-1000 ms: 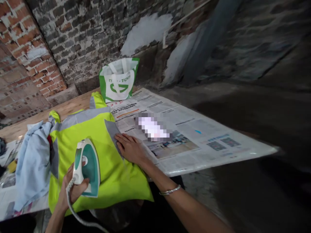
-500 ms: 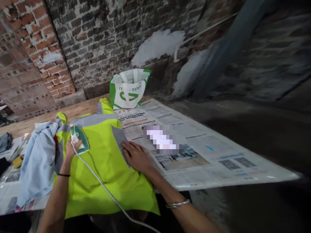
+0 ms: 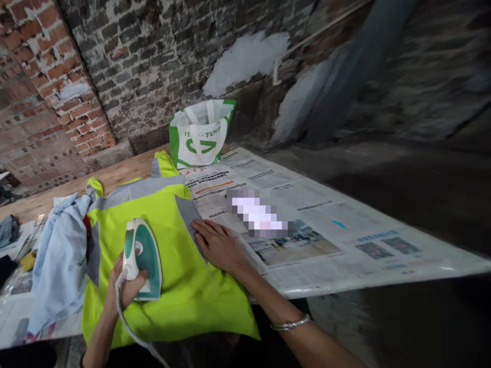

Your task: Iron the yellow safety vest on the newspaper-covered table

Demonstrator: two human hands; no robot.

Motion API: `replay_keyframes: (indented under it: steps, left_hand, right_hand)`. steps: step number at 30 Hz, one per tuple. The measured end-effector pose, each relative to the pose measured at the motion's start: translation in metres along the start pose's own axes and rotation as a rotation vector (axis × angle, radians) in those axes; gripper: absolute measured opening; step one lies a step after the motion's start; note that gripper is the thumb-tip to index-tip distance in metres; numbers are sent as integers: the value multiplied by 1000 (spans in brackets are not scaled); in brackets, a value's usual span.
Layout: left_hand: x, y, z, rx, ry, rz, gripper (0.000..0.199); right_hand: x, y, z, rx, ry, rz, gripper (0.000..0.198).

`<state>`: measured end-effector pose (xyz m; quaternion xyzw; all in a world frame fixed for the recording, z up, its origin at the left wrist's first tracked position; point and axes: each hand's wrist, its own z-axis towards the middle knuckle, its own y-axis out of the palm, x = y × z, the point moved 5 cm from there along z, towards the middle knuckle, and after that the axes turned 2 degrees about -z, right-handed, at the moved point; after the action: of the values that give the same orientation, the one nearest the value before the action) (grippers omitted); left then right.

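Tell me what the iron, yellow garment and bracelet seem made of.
Iron: probably smooth plastic housing, from its rounded, moulded-looking shell. Yellow garment: seemingly matte fabric, given its soft creases. Bracelet: likely polished metal, from its silvery shine.

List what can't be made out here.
In the head view:
Iron, soleplate: hidden beneath its body.
Left hand, some fingers: behind the iron's handle.
Cord, far end: cut off by the bottom edge.
Bag, lower inside: hidden by its front.
Pixelated item: details masked by blocks.
Newspaper, fine print: too small.
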<state>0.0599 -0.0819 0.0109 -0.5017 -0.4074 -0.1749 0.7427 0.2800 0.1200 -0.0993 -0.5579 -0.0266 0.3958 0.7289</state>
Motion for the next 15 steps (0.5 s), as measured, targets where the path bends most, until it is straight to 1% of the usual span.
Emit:
replay_keyframes:
  steps: [2,4,6,8,9,10,12,15]
  left_hand:
    - [-3,9,29,8,-11,-53,50]
    - [-5,19,65,35,-7,-94,50]
    - [-7,28,100,75,6,-105,45]
    - [-8,34,126,110,14,-103,39]
    - [-8,35,133,123,20,-99,37]
    - [-8,37,136,130,27,-95,35]
    - [-7,39,127,131,45,-86,33]
    - [-4,42,86,120,75,-61,36]
  right_hand:
    - [1,1,0,6,-7,-8,49]
    - [2,3,0,8,-10,-18,48]
    - [3,6,1,4,-11,-25,48]
    - [5,8,1,3,-16,-25,47]
    - [6,10,1,4,-19,-22,47]
    - [6,10,1,4,-22,-19,47]
    - [6,11,1,1,-27,-14,47]
    - [5,11,2,-11,-25,-3,49]
